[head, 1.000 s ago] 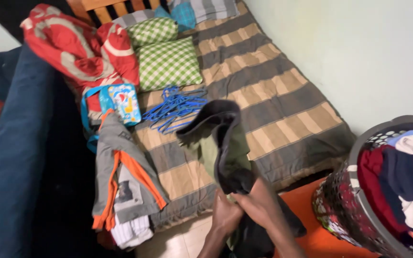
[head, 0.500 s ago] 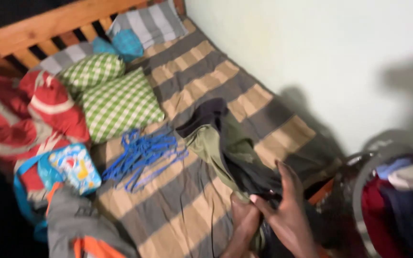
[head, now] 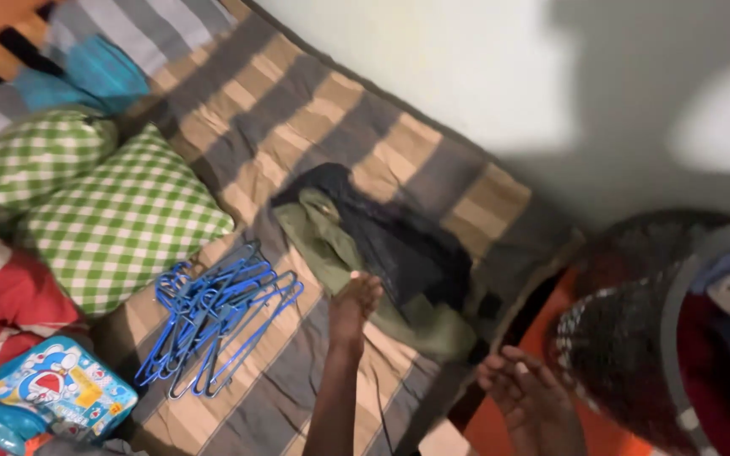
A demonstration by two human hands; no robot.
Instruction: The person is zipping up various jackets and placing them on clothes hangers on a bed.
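Note:
A dark and olive-green garment (head: pixel 382 253) lies spread on the striped bed cover (head: pixel 314 110). My left hand (head: pixel 355 304) reaches over the bed and rests its fingers on the garment's near edge. My right hand (head: pixel 521 388) hangs open by the bed's corner, palm up, holding nothing, close to the laundry basket (head: pixel 627 363). A pile of blue hangers (head: pixel 213 317) lies just left of my left arm.
Two green checked pillows (head: pixel 103 211) sit at the left, with a red patterned blanket (head: pixel 2 295) and a blue cartoon bag (head: pixel 52 393) below them. The dark mesh basket at right holds several clothes. A pale wall (head: pixel 466 67) runs along the bed's far side.
Both hands held the garment up before; now it lies flat on the bed. My right hand has let go and dropped toward the basket. The view has swung right.

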